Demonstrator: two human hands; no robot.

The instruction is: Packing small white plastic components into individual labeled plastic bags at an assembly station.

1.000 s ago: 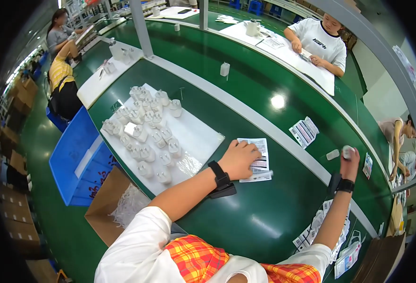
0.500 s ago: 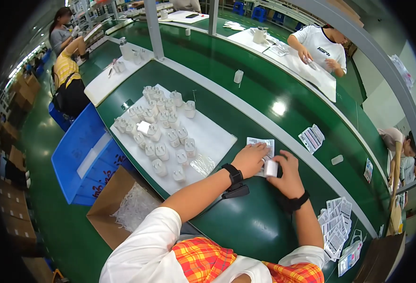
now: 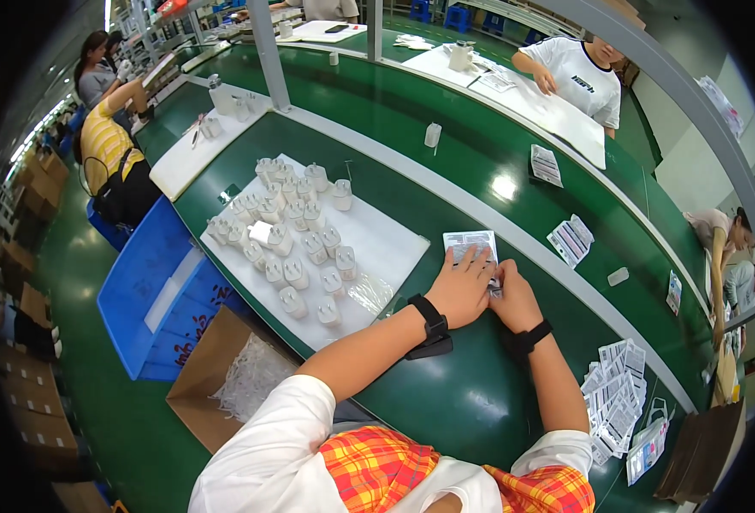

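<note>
Green worktop [image 3: 446, 385] curves across the centre, seen from above, with a person's two bare forearms reaching over it from the lower edge. A flat, white printed packet [image 3: 469, 240] lies near the pale rail [image 3: 407, 168] along the worktop's far side, its top end showing beyond the hands. The left hand [image 3: 463, 289] rests palm down on it, fingers spread and pointing away from the body. Just beside it, the right hand [image 3: 517, 299] sits at the packet's right edge with fingers curled inward; whether they pinch anything cannot be told. Each wrist wears a dark band [image 3: 531, 336]. To the left, a white sheet [image 3: 394, 250] bears a cluster of white plug blocks [image 3: 294, 274], many with prongs upward. Left of the worktop stand a blue bin [image 3: 142, 291] and an open cardboard box [image 3: 193, 389] holding clear plastic pieces [image 3: 253, 380]. Right of the right forearm lies an overlapping pile of printed packets [image 3: 615, 389]. Across the rail, a co-worker in a white shirt [image 3: 587, 81] is at another white-covered table [image 3: 565, 128].
</note>
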